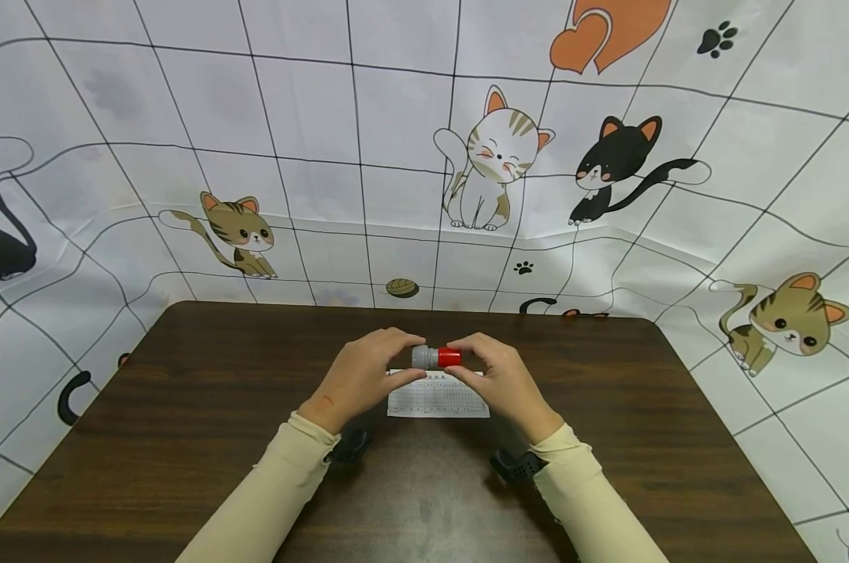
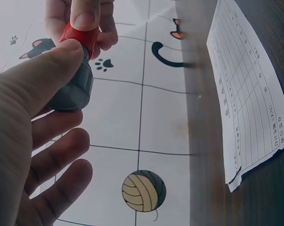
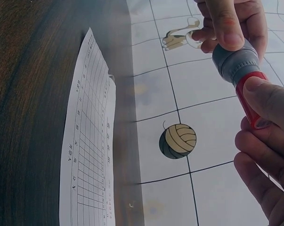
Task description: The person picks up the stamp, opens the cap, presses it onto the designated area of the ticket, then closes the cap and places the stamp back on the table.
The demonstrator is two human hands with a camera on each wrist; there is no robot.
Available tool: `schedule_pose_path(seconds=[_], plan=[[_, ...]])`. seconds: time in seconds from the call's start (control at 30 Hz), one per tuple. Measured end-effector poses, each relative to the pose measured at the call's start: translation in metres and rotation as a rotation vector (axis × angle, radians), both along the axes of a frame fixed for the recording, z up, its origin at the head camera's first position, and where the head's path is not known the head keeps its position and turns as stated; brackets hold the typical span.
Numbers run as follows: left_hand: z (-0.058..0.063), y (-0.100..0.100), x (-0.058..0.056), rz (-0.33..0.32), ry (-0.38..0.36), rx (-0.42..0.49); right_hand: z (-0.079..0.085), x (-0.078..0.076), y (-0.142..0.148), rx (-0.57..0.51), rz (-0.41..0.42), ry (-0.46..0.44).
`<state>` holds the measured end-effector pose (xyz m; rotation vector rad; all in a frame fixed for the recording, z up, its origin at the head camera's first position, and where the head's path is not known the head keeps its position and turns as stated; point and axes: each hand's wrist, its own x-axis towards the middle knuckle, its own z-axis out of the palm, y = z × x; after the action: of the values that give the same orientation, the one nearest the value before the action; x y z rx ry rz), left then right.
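A small round stamp, grey [image 1: 423,357] at one end and red [image 1: 449,357] at the other, is held sideways between both hands above the far part of the table. My left hand [image 1: 361,375] pinches the grey end between thumb and fingers. With thumb and fingertips, my right hand [image 1: 505,379] grips the red end. In the left wrist view the left thumb lies along the grey part [image 2: 73,94], the other fingers spread below it. A white printed form [image 1: 437,399] with a ruled grid lies flat on the table just under the hands.
The dark brown wooden table [image 1: 185,438] ends at a far edge a short way beyond the paper. Behind it hangs a white sheet [image 1: 312,109] with grid lines and cartoon cats. A black wrist device [image 1: 519,465] sits under each sleeve cuff.
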<state>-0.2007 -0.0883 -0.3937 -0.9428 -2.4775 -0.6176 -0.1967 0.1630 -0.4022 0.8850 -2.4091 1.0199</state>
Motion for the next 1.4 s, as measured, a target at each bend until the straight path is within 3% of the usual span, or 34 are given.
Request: schedule_pose_path(seconds=[1.13, 1.4], plan=[[0.0025, -0.001, 0.0009, 0.005, -0.013, 0.025, 0.0041, -0.0014, 0.0035, 0.014, 0.004, 0.012], [0.0021, -0.0028, -0.0011, 0.0, 0.007, 0.038, 0.0064, -0.0033, 0.0068, 0.003, 0.015, 0.061]])
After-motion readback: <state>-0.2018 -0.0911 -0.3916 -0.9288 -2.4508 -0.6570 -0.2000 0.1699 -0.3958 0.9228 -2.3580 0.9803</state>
